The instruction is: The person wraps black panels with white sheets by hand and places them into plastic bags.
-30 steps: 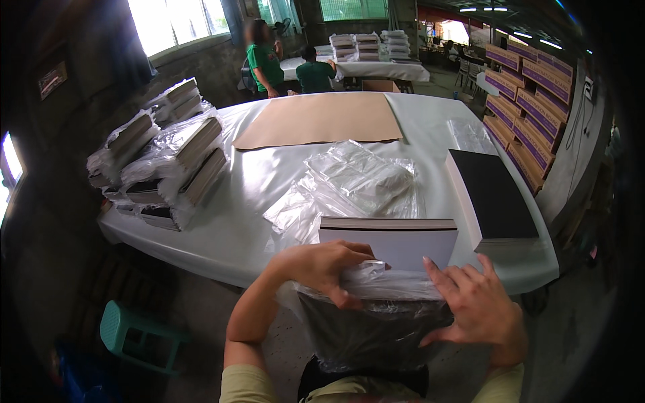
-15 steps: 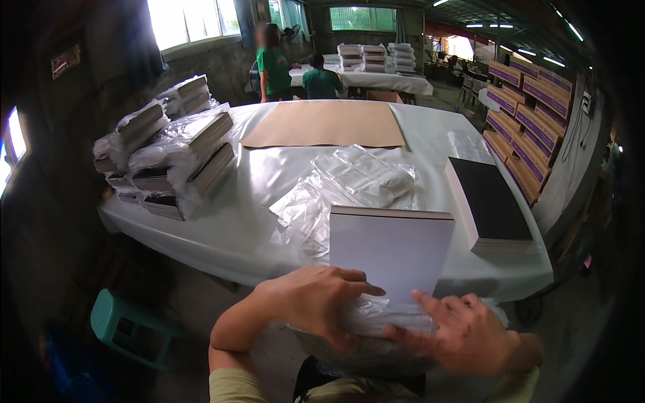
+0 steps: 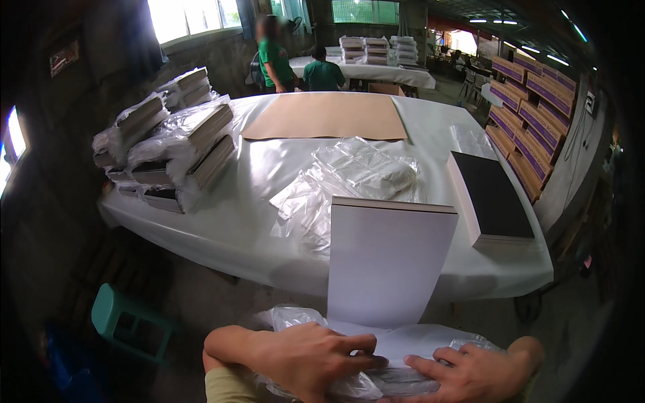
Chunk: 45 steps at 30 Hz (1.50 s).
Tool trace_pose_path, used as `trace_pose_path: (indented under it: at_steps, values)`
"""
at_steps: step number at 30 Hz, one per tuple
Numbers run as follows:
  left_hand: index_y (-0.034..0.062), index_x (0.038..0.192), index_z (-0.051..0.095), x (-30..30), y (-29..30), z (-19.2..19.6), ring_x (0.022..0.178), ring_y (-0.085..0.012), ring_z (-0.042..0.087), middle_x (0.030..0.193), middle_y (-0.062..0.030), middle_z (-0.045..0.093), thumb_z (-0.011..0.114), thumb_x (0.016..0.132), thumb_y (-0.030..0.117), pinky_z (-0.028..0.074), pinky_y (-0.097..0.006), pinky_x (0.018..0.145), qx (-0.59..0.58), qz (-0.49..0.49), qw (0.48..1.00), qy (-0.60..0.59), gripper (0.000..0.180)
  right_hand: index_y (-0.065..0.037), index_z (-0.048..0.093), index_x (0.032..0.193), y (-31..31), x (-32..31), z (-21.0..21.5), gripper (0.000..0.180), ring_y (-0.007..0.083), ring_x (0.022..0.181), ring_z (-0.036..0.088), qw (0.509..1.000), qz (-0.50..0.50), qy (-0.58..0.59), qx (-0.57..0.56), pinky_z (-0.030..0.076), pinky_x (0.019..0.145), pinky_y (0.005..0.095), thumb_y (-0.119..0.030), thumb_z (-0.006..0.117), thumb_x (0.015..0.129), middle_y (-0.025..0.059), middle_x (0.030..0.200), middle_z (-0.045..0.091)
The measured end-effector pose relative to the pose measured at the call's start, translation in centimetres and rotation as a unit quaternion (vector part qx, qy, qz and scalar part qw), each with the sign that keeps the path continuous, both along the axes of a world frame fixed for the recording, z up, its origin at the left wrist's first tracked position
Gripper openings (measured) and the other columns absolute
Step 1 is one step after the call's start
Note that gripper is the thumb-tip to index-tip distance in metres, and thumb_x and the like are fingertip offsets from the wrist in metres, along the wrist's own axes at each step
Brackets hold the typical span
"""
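A stack of boards (image 3: pixel 390 262) with a white front face stands upright at the table's near edge. Around its lower end lies a crumpled clear plastic bag (image 3: pixel 295 316), spread open toward me. My left hand (image 3: pixel 312 359) is closed on the bag's near edge, its fingers curled inward. Facing it, my right hand (image 3: pixel 470 373) grips the same edge on the right, thumb and fingers pressing the film. The fingertips of both hands are a short distance apart, below the white face. Where the stack's bottom rests is hidden by the plastic and my hands.
Clear bags (image 3: pixel 363 171) lie heaped on the white-covered table (image 3: pixel 269 255). A black-topped board stack (image 3: pixel 490 195) is at right, plastic-wrapped stacks (image 3: pixel 181 148) at left, brown sheet (image 3: pixel 326 115) behind. A green stool (image 3: pixel 127 319) stands lower left; cartons (image 3: pixel 531 107) line the right. Two people in green are beyond.
Both hands have moved down and toward me with the bag's edge. More of the stack's white face shows, and the plastic spreads wider. A distant person's arm has lowered.
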<state>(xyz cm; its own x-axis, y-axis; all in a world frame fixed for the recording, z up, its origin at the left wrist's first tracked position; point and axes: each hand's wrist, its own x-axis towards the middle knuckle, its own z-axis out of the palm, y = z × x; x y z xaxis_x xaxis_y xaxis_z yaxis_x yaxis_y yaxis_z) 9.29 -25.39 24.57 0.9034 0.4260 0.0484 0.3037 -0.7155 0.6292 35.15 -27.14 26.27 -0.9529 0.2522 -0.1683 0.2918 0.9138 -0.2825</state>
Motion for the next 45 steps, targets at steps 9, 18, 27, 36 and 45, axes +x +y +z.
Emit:
trace_pose_path:
  at_steps: [9, 18, 27, 36, 45]
  values:
    - [0.0064, 0.114, 0.051, 0.3, -1.5, -0.6, 0.058, -0.0265, 0.056, 0.093, -0.0128, 0.05, 0.064, 0.062, 0.052, 0.044, -0.034, 0.049, 0.046, -0.115, 0.991, -0.049, 0.07, -0.025, 0.032, 0.131, 0.5, -0.2, 1.3, 0.067, 0.0322, 0.087, 0.051, 0.977, 0.14, -0.049, -0.153, 0.044, 0.072, 0.04, -0.032, 0.06, 0.069, 0.0254, 0.121, 0.037]
    - [0.0176, 0.138, 0.003, 0.7, 7.8, -5.1, 0.072, -0.0127, 0.042, 0.108, -0.0078, 0.041, 0.034, 0.063, 0.081, 0.036, -0.023, 0.054, -0.336, 0.12, 0.808, -0.468, 0.103, -0.005, 0.047, 0.117, 8.6, -2.9, -2.6, 0.066, 0.0273, 0.096, 0.053, 0.949, -0.049, 0.312, -0.008, 0.044, 0.078, 0.0366, -0.032, 0.075, 0.063, 0.0132, 0.114, 0.052]
    - [0.0131, 0.137, 0.005, 4.8, 8.1, -8.1, 0.073, -0.0078, 0.045, 0.103, -0.0071, 0.046, 0.043, 0.073, 0.069, 0.035, -0.019, 0.051, -0.368, 0.142, 0.749, -0.533, 0.093, -0.004, 0.05, 0.101, 10.9, -6.9, -9.1, 0.034, 0.0141, 0.079, 0.055, 0.716, -0.285, 0.572, -0.282, 0.046, 0.064, 0.0301, -0.02, 0.067, 0.076, 0.0069, 0.095, 0.055]
    - [0.0011, 0.097, 0.054, 4.9, 9.6, -10.3, 0.075, -0.0059, 0.054, 0.083, -0.0021, 0.058, 0.055, 0.086, 0.015, 0.045, -0.022, 0.064, -0.366, 0.278, 0.708, -0.536, 0.018, -0.005, 0.047, 0.08, 12.3, -5.9, -10.8, 0.014, 0.005, 0.061, 0.049, 0.638, -0.311, 0.634, -0.307, 0.038, 0.054, 0.0168, -0.011, 0.059, 0.082, -0.0015, 0.068, 0.049]
    - [0.0077, 0.077, 0.047, 5.3, 10.4, -10.8, 0.078, -0.0059, 0.054, 0.082, -0.0003, 0.056, 0.065, 0.073, -0.001, 0.045, -0.02, 0.068, -0.329, 0.273, 0.679, -0.596, 0.021, -0.005, 0.044, 0.101, 13.0, -6.2, -11.0, 0.034, 0.0053, 0.072, 0.051, 0.645, -0.296, 0.666, -0.23, 0.037, 0.07, 0.0208, -0.003, 0.066, 0.075, -0.0016, 0.07, 0.052]
